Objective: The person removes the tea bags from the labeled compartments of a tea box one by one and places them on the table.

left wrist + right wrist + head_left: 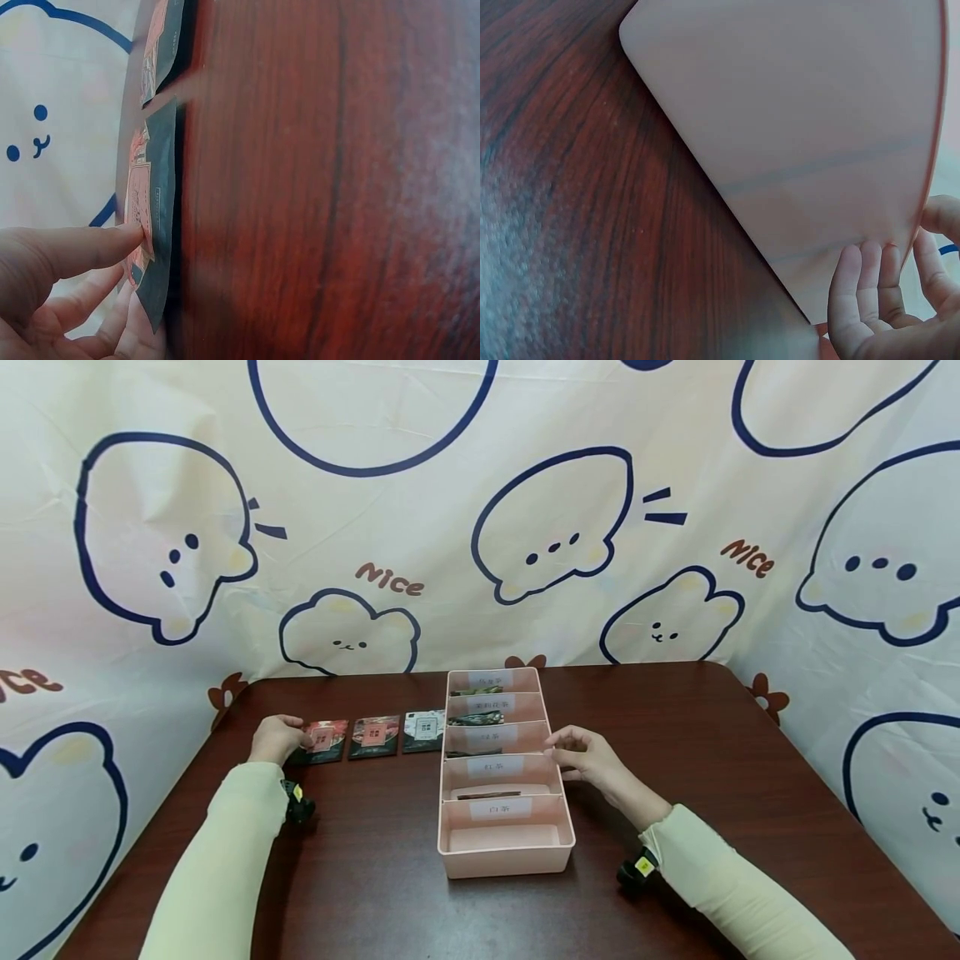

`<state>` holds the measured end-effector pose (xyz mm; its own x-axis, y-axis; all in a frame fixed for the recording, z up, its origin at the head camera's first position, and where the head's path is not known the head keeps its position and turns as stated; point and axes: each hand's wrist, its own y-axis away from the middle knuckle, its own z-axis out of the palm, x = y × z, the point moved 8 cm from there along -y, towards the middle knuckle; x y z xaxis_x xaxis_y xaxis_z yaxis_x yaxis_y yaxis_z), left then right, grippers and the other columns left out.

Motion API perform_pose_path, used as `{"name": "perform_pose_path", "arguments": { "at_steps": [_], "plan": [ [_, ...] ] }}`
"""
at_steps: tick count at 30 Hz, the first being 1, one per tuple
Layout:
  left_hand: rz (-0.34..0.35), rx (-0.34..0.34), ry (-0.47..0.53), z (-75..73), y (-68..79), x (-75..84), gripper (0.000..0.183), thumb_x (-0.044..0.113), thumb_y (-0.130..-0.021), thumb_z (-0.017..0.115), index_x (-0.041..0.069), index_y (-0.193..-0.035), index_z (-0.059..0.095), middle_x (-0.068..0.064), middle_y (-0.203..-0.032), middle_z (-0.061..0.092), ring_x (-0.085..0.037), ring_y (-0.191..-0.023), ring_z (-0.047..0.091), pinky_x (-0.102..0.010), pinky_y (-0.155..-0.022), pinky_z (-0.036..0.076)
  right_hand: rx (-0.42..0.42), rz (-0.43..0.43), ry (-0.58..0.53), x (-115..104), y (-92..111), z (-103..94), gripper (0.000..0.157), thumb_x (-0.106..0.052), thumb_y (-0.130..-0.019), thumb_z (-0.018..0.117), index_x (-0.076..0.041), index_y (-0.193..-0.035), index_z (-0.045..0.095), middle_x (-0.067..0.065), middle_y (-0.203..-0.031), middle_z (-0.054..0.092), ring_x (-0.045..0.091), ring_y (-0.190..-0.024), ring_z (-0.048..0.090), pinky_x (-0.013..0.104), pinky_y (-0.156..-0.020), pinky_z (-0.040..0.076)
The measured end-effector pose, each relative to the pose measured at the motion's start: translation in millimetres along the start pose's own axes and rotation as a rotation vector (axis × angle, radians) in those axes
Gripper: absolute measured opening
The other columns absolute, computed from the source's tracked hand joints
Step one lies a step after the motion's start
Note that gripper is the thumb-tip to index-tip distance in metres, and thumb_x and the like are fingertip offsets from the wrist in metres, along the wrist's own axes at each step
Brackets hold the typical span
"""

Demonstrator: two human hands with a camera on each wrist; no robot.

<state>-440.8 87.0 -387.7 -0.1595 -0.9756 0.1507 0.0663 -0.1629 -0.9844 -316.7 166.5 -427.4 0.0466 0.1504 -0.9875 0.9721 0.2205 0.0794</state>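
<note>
On the left, my left hand pinches the near end of a dark tea packet with a red-pink label. In the left wrist view, one digit lies on the face of that packet and other fingertips are partly hidden behind its edge. My right hand holds the right rim of a long pink divided box. From the right wrist view, several fingertips rest against the outer wall of the box, with thumb and forefinger at its rim.
Beside the held packet lie another red-labelled packet and a white-labelled one, in a row left of the box. Its compartments carry paper labels; several hold packets, while the nearest shows a bare floor. A patterned cloth hangs behind the table.
</note>
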Motion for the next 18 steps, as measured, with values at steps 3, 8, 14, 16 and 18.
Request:
{"name": "perform_pose_path", "arguments": {
  "at_steps": [3, 8, 14, 16, 18],
  "plan": [
    [-0.070, -0.037, -0.028, 6.3, -3.2, 9.5, 0.038, 0.015, -0.106, 0.033, 0.024, -0.139, 0.050, -0.005, -0.145, 0.049, -0.019, -0.132, 0.047, -0.029, -0.106, 0.041, 0.007, 0.002, 0.012, 0, 0, 0.4, 0.034, -0.009, -0.089, 0.066, 0.008, -0.116, 0.056, 0.002, -0.094, 0.061, 0.010, -0.083, 0.066, 0.031, -0.071, 0.058],
    [-0.041, -0.009, 0.015, 1.7, -4.3, 3.6, 0.036, 0.018, -0.106, 0.034, 0.024, -0.136, 0.055, -0.003, -0.141, 0.054, -0.015, -0.127, 0.052, -0.024, -0.102, 0.044, 0.009, 0.001, 0.020, 0, 0, 0.5, 0.035, -0.010, -0.088, 0.066, 0.007, -0.117, 0.057, 0.003, -0.095, 0.060, 0.010, -0.082, 0.065, 0.030, -0.071, 0.058],
    [-0.020, -0.010, 0.027, -2.7, -3.4, 2.5, 0.035, 0.019, -0.106, 0.036, 0.023, -0.133, 0.057, -0.003, -0.138, 0.057, -0.014, -0.125, 0.054, -0.022, -0.100, 0.045, 0.006, -0.003, 0.023, 0, 1, 0.9, 0.034, -0.011, -0.089, 0.066, 0.007, -0.116, 0.057, 0.003, -0.096, 0.062, 0.010, -0.082, 0.066, 0.031, -0.072, 0.058],
    [-0.006, -0.021, 0.037, -2.7, -3.8, 2.6, 0.034, 0.018, -0.106, 0.036, 0.022, -0.132, 0.057, -0.004, -0.137, 0.057, -0.015, -0.124, 0.054, -0.022, -0.099, 0.046, 0.005, -0.003, 0.018, 0, 0, 0.9, 0.034, -0.011, -0.089, 0.066, 0.007, -0.116, 0.057, 0.003, -0.096, 0.062, 0.010, -0.083, 0.066, 0.031, -0.072, 0.058],
    [0.020, -0.040, 0.032, -0.9, -4.5, 2.6, 0.035, 0.017, -0.106, 0.036, 0.022, -0.133, 0.057, -0.004, -0.138, 0.057, -0.015, -0.124, 0.054, -0.022, -0.099, 0.045, 0.004, -0.002, 0.013, 0, 0, 0.8, 0.033, -0.010, -0.089, 0.066, 0.007, -0.116, 0.057, 0.003, -0.096, 0.062, 0.009, -0.084, 0.066, 0.030, -0.072, 0.058]
  ]
}}
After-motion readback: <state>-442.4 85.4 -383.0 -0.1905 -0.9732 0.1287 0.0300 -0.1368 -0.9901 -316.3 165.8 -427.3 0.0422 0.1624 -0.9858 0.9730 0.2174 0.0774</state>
